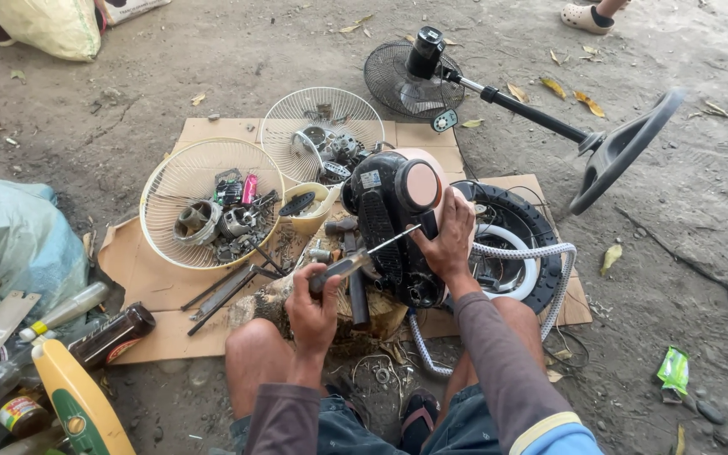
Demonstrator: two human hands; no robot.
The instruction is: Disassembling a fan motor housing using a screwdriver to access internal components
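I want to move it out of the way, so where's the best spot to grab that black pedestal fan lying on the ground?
Grip the black pedestal fan mid-pole, coming from above. It lies on its side, the slim pole exposed between the round base and the motor head, with bare ground around it. The grille looks flimsier.

Two hands at work, left hand (313, 307) and right hand (448, 240) | one screwdriver (364, 257) | one black motor housing (389, 223) | two pale fan grilles (183, 181) on cardboard | one dark fan grille (389, 80) | one pedestal fan stand (566, 131) | one ribbed hose (541, 253) | one cup (313, 211) | one sandalled foot (587, 15) nearby
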